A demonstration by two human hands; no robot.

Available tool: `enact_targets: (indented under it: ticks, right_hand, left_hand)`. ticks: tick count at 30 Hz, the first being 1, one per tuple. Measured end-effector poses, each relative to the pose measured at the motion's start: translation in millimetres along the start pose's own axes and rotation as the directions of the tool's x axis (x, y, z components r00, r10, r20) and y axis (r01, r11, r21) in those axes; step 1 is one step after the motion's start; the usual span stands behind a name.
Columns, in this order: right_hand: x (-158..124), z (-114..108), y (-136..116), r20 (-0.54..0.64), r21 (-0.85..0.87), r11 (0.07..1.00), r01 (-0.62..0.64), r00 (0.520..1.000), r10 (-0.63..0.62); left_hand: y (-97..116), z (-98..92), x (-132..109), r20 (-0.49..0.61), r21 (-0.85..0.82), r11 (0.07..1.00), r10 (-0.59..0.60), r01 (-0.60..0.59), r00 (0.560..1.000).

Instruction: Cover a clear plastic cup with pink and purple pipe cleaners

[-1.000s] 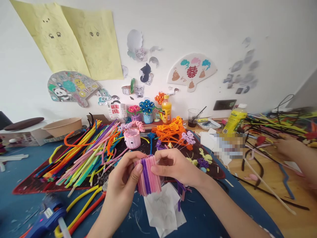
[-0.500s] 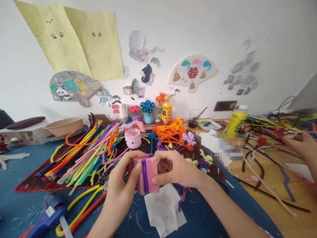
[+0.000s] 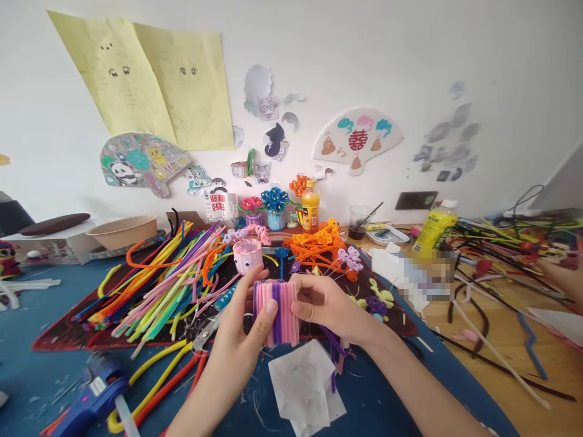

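Striped piece: pink and purple fuzzy stems (image 3: pixel 286 317) side by side in a small upright band, up in the air between the two hands.
Left hand: this one (image 3: pixel 237 328) is clamped on the band's left side, thumb across the front, fingers at the top and behind.
Right hand: this one (image 3: pixel 332 308) pinches the right edge, thumb in front.
Below the hands: a creased white paper (image 3: pixel 299 388) lies on the blue-topped table (image 3: pixel 378 400).
Left of the left hand: a metal tool (image 3: pixel 206 335) near the wrist, a heap of colourful stems (image 3: pixel 157 291), and, nearer the person, a blue glue gun (image 3: pixel 93 391).
Just beyond the left hand: a pink pot (image 3: pixel 247 258) with an eye on it.
Beyond the right hand: orange stems (image 3: pixel 314 250) and lilac flowers (image 3: pixel 350 260).
Far right of the right hand: a yellow bottle (image 3: pixel 435 229), then another person's hand (image 3: pixel 565 273) at the edge of view.
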State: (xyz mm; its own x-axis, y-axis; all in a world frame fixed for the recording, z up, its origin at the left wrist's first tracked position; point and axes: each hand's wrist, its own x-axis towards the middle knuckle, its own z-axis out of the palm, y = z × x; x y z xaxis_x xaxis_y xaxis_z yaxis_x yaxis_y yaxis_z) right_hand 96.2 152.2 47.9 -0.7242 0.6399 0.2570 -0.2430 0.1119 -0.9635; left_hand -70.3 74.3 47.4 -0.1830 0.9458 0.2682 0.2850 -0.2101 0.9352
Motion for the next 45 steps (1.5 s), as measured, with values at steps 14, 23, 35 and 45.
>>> enact_targets:
  ticks: [14,23,35,45]
  right_hand:
    - [-2,-1,-4,-0.011,-0.014,1.0,-0.006,1.0,0.005]
    - [-3,4,5,-0.013,-0.201,0.976,0.085,0.996,-0.089]
    - [-5,-7,-12,-0.307,-0.233,0.967,0.103,0.936,-0.174]
    - [-9,15,-6,-0.102,-0.586,0.809,0.046,0.986,-0.13]
  left_hand:
    - [2,9.3,-4,0.007,-0.165,0.972,-0.168,0.167,0.986]
    - [-2,9.6,-3,-0.03,-0.263,0.949,-0.19,0.176,0.981]
    - [6,12.1,-2,-0.145,-0.33,0.94,-0.144,0.089,0.979]
    - [-4,10.6,0,-0.249,-0.08,0.997,-0.007,-0.014,0.968]
